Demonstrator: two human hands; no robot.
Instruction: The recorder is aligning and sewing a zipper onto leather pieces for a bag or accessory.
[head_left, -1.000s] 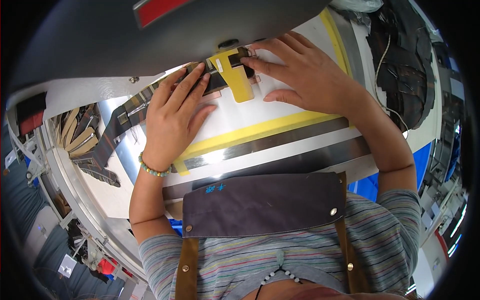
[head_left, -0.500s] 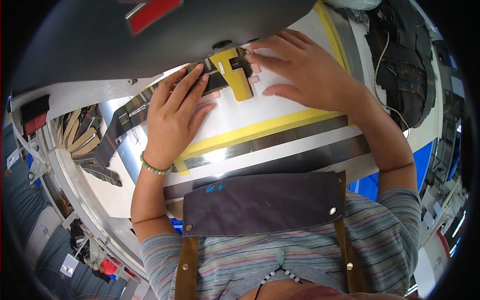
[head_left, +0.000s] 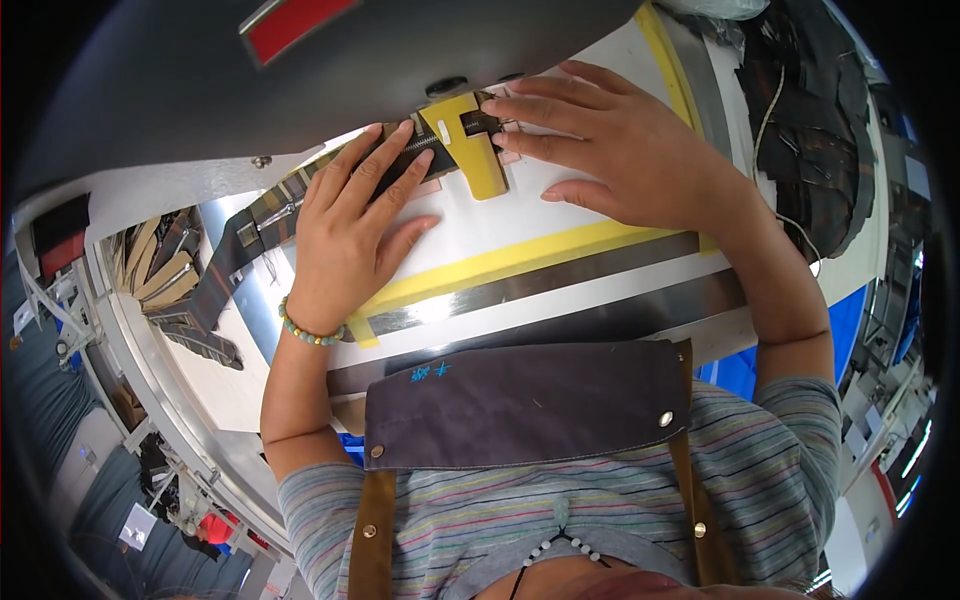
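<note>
A dark striped fabric strip with a zipper (head_left: 412, 150) runs under a yellow T-shaped plate (head_left: 482, 168) on a white work surface. My left hand (head_left: 350, 225) lies with its fingers apart, fingertips pressing on the strip left of the plate. At the other side, my right hand (head_left: 620, 150) spreads its fingers, with the fingertips at the strip's right end close to the plate. Neither hand grasps anything. The large dark grey machine head (head_left: 400, 80) hides the far part of the plate and strip.
Yellow tape (head_left: 530, 252) edges the white surface, with a metal strip in front. Dark fabric pieces with a cord are heaped (head_left: 810, 150) at the right. Leftward, the strip trails toward a bundle of zippered pieces (head_left: 160, 270).
My right hand's fingers have spread and come down at the strip's end, and its thumb has shifted slightly right and nearer. My left hand's fingers have spread a little; the plate stays put.
</note>
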